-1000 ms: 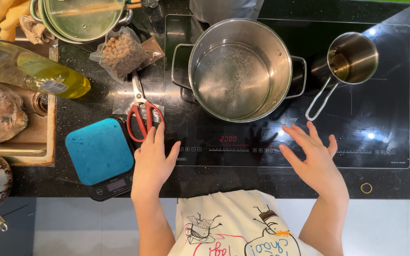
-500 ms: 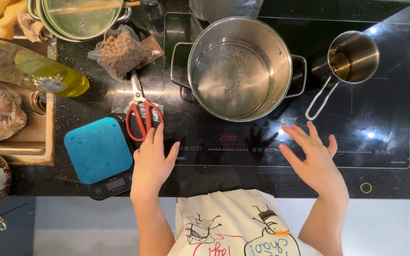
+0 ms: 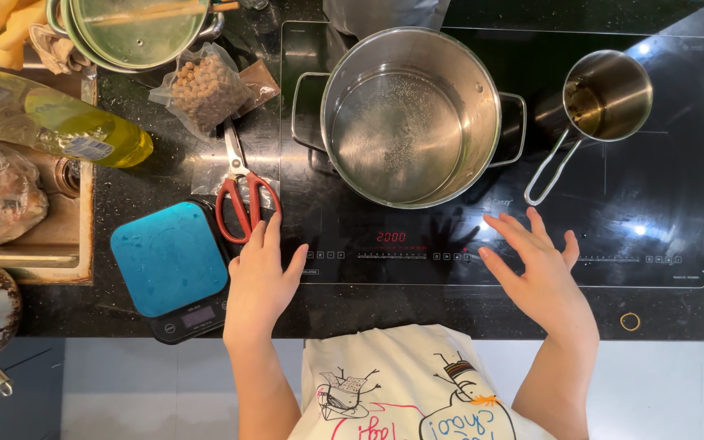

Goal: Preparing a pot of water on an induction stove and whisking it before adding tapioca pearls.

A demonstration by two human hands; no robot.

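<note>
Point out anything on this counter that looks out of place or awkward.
The red-handled scissors lie partly across the corner of the blue kitchen scale, by the left hand. The oil bottle lies on its side. Nothing looks spilled or damaged.

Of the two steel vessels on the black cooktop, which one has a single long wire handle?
The small steel cup on the right; the large steel pot has two side handles.

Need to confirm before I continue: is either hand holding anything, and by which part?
Nothing is held. Left hand lies flat beside the red-handled scissors; right hand is spread open over the cooktop.
</note>
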